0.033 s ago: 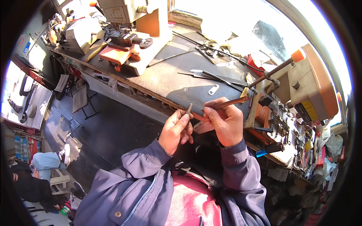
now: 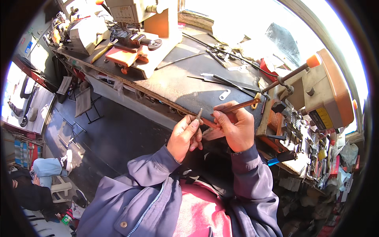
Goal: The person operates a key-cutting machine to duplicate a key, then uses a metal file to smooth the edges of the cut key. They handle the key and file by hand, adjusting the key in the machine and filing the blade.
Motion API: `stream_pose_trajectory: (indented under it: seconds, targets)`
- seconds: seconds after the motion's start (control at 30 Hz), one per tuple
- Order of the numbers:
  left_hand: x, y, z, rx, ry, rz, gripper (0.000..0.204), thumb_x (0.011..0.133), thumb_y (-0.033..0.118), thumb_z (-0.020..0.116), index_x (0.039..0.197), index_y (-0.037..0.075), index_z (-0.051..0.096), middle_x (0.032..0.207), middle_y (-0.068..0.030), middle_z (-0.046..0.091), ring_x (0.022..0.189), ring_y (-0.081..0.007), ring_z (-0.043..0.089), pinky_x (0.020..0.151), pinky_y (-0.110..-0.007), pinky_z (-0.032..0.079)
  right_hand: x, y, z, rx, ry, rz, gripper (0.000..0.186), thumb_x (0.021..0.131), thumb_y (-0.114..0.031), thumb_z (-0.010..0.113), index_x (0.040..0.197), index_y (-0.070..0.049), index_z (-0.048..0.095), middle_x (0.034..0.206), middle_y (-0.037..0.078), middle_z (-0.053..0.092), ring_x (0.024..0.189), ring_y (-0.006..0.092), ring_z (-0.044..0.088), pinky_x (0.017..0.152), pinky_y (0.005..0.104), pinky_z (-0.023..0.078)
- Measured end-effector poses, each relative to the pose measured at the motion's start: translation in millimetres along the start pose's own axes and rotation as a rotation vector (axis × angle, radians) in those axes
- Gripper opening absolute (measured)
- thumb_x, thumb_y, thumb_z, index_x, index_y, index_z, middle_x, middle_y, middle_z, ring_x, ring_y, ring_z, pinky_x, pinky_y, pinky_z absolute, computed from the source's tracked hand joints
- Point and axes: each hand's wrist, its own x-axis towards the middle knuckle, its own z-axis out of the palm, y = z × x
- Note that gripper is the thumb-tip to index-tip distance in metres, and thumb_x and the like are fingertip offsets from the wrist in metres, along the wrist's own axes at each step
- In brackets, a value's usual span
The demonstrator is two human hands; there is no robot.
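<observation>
My left hand [image 2: 184, 137] pinches a small metal piece, apparently a key [image 2: 199, 114], held upright above the bench's front edge. Close beside it, my right hand [image 2: 239, 130] grips a long, flat, brown bar-like tool [image 2: 245, 104], its far end pointing right and its near end hidden by my fingers. Whether the piece and the tool touch, I cannot tell. Beyond my hands on the dark bench top [image 2: 173, 88] lie a small white slotted plate [image 2: 225, 94], long dark blades or files [image 2: 215, 80] and a yellow-handled item [image 2: 256, 100] behind the tool's end.
An orange-topped machine [image 2: 331, 91] stands right, with crowded tools [image 2: 335, 158] below it. Another machine with a vice [image 2: 134, 41] stands on the bench at back left. Folding stools [image 2: 83, 102] stand on the floor [image 2: 102, 134]. A seated person [image 2: 43, 173] is at lower left.
My hands and the brown tool have shifted very slightly upward in the view. Both hands keep hold of their things.
</observation>
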Motion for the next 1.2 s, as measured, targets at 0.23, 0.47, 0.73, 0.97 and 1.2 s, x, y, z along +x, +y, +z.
stream_pose_trajectory:
  seconds: [0.23, 0.47, 0.73, 0.97, 1.2]
  targets:
    - [3, 4, 6, 0.162, 0.015, 0.036, 0.032, 0.113, 0.034, 0.046, 0.107, 0.005, 0.059, 0.062, 0.0035, 0.044, 0.046, -0.0058, 0.035, 0.058, -0.024, 0.046, 25, -2, 13, -0.115, -0.100, 0.089, 0.010, 0.096, 0.000, 0.071, 0.105, 0.005, 0.072, 0.086, 0.005, 0.072, 0.078, 0.0084, 0.066, 0.069, 0.0240, 0.054]
    - [4, -1, 10, 0.345, 0.096, 0.202, 0.028, 0.112, 0.027, 0.049, 0.105, 0.003, 0.062, 0.069, 0.0023, 0.051, 0.061, -0.0060, 0.048, 0.060, -0.025, 0.045, 30, -9, 22, -0.262, -0.148, 0.149, 0.008, 0.096, -0.002, 0.070, 0.100, 0.005, 0.070, 0.080, 0.004, 0.070, 0.070, 0.0060, 0.062, 0.059, 0.0231, 0.048]
    - [3, 7, 10, 0.470, 0.123, 0.202, 0.021, 0.108, 0.015, 0.053, 0.107, -0.005, 0.061, 0.088, -0.0212, 0.070, 0.080, -0.0293, 0.070, 0.074, -0.037, 0.054, 28, -2, 36, -0.695, -0.085, -0.293, 0.007, 0.091, -0.003, 0.068, 0.097, -0.003, 0.066, 0.083, 0.015, 0.069, 0.072, 0.0359, 0.070, 0.065, 0.0427, 0.055]
    - [1, 10, 7, 0.319, 0.069, 0.136, 0.027, 0.110, 0.023, 0.050, 0.106, -0.001, 0.062, 0.080, -0.0071, 0.063, 0.069, -0.0156, 0.059, 0.067, -0.031, 0.051, 41, 12, 39, -0.713, 0.057, -0.304, 0.007, 0.092, -0.001, 0.067, 0.099, -0.002, 0.066, 0.084, 0.017, 0.068, 0.075, 0.0375, 0.069, 0.068, 0.0431, 0.054]
    - [2, 11, 3, -0.082, -0.065, -0.058, 0.029, 0.112, 0.031, 0.046, 0.103, 0.008, 0.061, 0.061, 0.0079, 0.036, 0.050, -0.0037, 0.033, 0.061, -0.026, 0.049, 37, 2, 21, -0.013, -0.070, 0.177, 0.006, 0.097, -0.001, 0.071, 0.102, 0.003, 0.070, 0.082, 0.002, 0.068, 0.068, 0.0066, 0.058, 0.060, 0.0218, 0.044]
